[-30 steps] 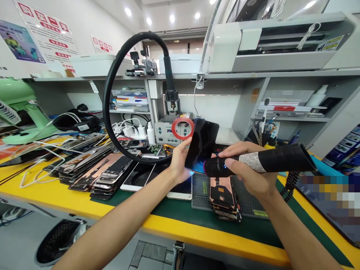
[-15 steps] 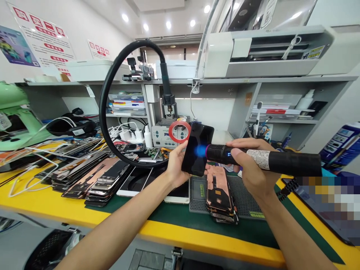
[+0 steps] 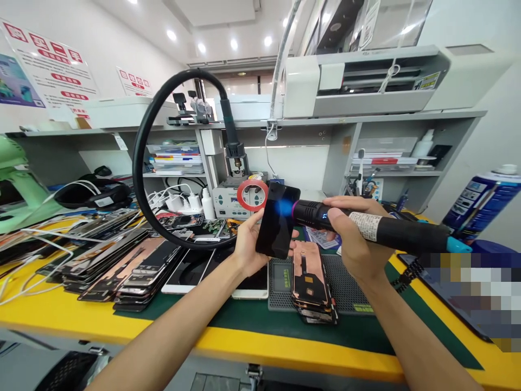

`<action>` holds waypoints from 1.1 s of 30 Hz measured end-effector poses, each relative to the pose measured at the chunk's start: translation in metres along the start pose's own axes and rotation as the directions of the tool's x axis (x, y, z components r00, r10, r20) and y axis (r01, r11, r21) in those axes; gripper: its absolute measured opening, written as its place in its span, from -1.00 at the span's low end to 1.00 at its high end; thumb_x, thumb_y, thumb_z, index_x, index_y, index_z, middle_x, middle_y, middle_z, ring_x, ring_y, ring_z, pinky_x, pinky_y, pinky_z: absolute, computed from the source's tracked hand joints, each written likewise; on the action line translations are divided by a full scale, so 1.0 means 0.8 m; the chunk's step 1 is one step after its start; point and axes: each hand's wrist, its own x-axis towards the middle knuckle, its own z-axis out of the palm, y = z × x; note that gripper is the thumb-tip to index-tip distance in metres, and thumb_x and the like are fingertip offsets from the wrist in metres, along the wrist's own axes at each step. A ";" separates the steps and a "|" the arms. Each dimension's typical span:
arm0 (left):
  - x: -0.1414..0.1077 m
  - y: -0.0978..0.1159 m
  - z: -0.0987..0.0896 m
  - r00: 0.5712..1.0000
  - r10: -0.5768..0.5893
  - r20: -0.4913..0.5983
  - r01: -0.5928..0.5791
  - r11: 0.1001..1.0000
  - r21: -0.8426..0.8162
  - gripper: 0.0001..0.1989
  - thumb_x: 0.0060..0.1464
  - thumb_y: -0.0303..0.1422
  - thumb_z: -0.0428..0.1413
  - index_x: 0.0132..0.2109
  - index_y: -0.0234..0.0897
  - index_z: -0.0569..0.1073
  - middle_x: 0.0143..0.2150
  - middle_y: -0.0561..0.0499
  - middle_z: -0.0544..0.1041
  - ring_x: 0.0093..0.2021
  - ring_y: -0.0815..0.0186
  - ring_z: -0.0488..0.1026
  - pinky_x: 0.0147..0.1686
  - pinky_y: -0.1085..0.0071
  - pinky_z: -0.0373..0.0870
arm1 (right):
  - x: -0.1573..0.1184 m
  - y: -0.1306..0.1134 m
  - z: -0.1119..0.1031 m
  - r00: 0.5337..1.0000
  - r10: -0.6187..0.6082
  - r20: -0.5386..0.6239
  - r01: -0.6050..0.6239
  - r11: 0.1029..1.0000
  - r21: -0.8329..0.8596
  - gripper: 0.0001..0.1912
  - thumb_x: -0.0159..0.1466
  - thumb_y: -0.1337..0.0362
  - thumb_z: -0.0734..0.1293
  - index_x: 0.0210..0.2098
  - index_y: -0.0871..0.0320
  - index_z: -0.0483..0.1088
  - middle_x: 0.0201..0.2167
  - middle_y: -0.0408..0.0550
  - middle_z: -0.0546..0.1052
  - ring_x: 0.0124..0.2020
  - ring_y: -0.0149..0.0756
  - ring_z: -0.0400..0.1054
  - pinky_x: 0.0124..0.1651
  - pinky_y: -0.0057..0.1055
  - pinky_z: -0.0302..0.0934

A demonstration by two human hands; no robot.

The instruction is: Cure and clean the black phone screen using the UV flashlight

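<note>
My left hand is wrapped round a black phone, holding it tilted up with its dark glass toward me. In my right hand is a black torch with a white label and a light-blue tail end. Its lit head points left, close to the glass, and throws a blue-violet glow on the phone's upper part. Beneath my hands, a stack of phone screens with copper-coloured backs lies on a grey perforated mat.
More stacked screens and white-framed tablets lie to the left. A black hose loops above the bench. Red tape stands by a control box. A blue spray can is at right.
The blue glow has moved from the middle of the phone toward its upper part. The torch's light-blue tail now shows. The whole view has shifted a little to the right.
</note>
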 end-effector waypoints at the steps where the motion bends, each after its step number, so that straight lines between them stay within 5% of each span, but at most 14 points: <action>1: 0.000 0.000 0.001 1.000 -0.002 -0.005 0.002 1.000 0.001 -0.38 0.27 -0.04 -0.11 -0.07 -0.58 0.55 -0.14 -0.40 0.60 -0.30 0.01 0.58 -0.25 0.09 0.53 | -0.001 0.001 -0.001 1.000 0.014 0.000 -0.014 1.000 0.013 -0.92 0.19 0.31 0.43 -0.29 0.12 0.54 -0.25 -0.05 0.58 -0.21 -0.17 0.51 -0.03 -0.15 0.42; 5: -0.001 0.004 0.005 0.998 -0.005 -0.055 0.007 0.999 0.032 -0.40 0.28 -0.04 -0.10 -0.08 -0.54 0.56 -0.16 -0.37 0.61 -0.31 0.05 0.59 -0.27 0.14 0.54 | -0.003 0.010 -0.003 0.991 0.102 -0.088 -0.101 0.995 0.021 -0.96 0.18 0.29 0.42 -0.40 0.12 0.52 -0.32 -0.05 0.55 -0.25 -0.16 0.50 -0.10 -0.16 0.45; 10: -0.001 0.010 0.008 0.990 -0.018 -0.142 0.037 0.991 0.128 -0.42 0.27 -0.03 -0.05 0.00 -0.53 0.53 -0.10 -0.36 0.61 -0.25 0.05 0.60 -0.20 0.11 0.57 | 0.005 0.032 -0.006 0.924 0.236 -0.301 -0.257 0.966 -0.030 -0.90 0.14 0.24 0.42 -0.43 0.15 0.48 -0.38 -0.06 0.54 -0.28 -0.17 0.50 -0.16 -0.22 0.44; 19: -0.004 0.009 0.011 0.966 0.130 -0.225 -0.001 0.869 0.495 -0.58 0.19 -0.08 0.11 0.00 -0.34 0.46 -0.19 -0.18 0.62 -0.40 0.18 0.57 -0.31 0.20 0.57 | 0.019 0.060 -0.022 0.873 0.240 -0.424 -0.291 0.955 -0.058 -0.89 0.12 0.26 0.37 -0.46 0.19 0.45 -0.47 -0.10 0.52 -0.39 -0.24 0.47 -0.26 -0.34 0.40; 22: -0.005 0.004 0.025 0.952 0.191 -0.241 0.087 0.583 0.807 -0.48 0.08 0.04 0.18 -0.03 -0.31 0.44 -0.26 -0.14 0.62 -0.43 0.16 0.56 -0.36 0.24 0.53 | 0.021 0.066 -0.027 0.864 0.234 -0.446 -0.299 0.951 -0.080 -0.90 0.09 0.27 0.36 -0.48 0.17 0.46 -0.46 -0.10 0.54 -0.36 -0.22 0.48 -0.23 -0.35 0.38; 24: -0.005 -0.002 0.041 0.953 0.223 -0.203 0.158 0.205 0.966 -0.40 0.02 0.16 0.15 -0.06 -0.29 0.44 -0.38 -0.11 0.60 -0.47 0.11 0.54 -0.40 0.25 0.46 | 0.022 0.070 -0.029 0.857 0.240 -0.455 -0.315 0.944 -0.095 -0.90 0.09 0.26 0.35 -0.49 0.15 0.46 -0.46 -0.10 0.56 -0.34 -0.21 0.49 -0.20 -0.34 0.37; 27: -0.001 -0.020 0.068 0.958 0.270 -0.100 0.189 -0.326 0.926 -0.35 0.01 0.26 0.05 -0.15 -0.28 0.45 -0.41 -0.19 0.58 -0.38 -0.05 0.55 -0.40 0.23 0.36 | 0.021 0.075 -0.030 0.852 0.256 -0.456 -0.342 0.933 -0.114 -0.88 0.09 0.23 0.34 -0.50 0.13 0.47 -0.47 -0.11 0.56 -0.35 -0.19 0.49 -0.19 -0.32 0.36; 29: 0.005 -0.036 0.083 0.963 0.263 -0.063 0.194 -0.508 0.839 -0.38 0.05 0.23 0.00 -0.17 -0.28 0.45 -0.32 -0.26 0.59 -0.28 -0.13 0.56 -0.38 0.21 0.34 | 0.020 0.077 -0.030 0.851 0.270 -0.450 -0.358 0.925 -0.124 -0.87 0.09 0.21 0.34 -0.50 0.13 0.47 -0.48 -0.11 0.56 -0.36 -0.18 0.49 -0.19 -0.31 0.35; 33: 0.016 -0.065 0.100 0.970 0.229 -0.082 0.221 -0.691 0.688 -0.36 0.11 0.18 -0.08 -0.09 -0.34 0.44 -0.22 -0.36 0.59 -0.19 -0.20 0.56 -0.31 0.16 0.37 | 0.018 0.078 -0.029 0.846 0.301 -0.441 -0.393 0.909 -0.135 -0.85 0.08 0.17 0.33 -0.49 0.12 0.46 -0.46 -0.09 0.57 -0.34 -0.14 0.50 -0.17 -0.30 0.37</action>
